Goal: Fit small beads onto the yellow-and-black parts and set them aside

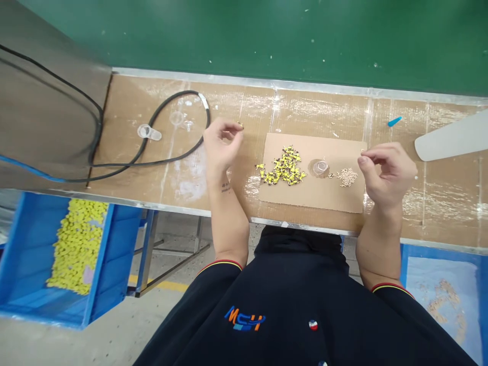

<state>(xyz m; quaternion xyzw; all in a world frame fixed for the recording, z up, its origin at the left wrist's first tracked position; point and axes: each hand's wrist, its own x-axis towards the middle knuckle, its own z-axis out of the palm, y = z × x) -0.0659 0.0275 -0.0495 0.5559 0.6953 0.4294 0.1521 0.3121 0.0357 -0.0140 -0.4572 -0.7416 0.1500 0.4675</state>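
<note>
My left hand (223, 145) is raised left of a cardboard sheet (312, 201), its thumb and forefinger pinched on a tiny dark-and-yellow piece (240, 124). At the sheet's right edge, my right hand (391, 173) also pinches; a tiny pale speck shows at its fingertips, too small to name. Between the hands, a pile of small yellow-and-black parts (285, 166) covers the sheet's left half. To its right stand a small clear cup (321, 167) and a heap of tiny beige pieces (347, 177).
Black cable (168, 161) loops over the bench's left side, around a clear plastic scoop (154, 133). At right lie a blue conical cap (394, 121) and a white cylinder (453, 134). Blue bins hold yellow parts (78, 244) lower left and beige pieces (446, 300) lower right.
</note>
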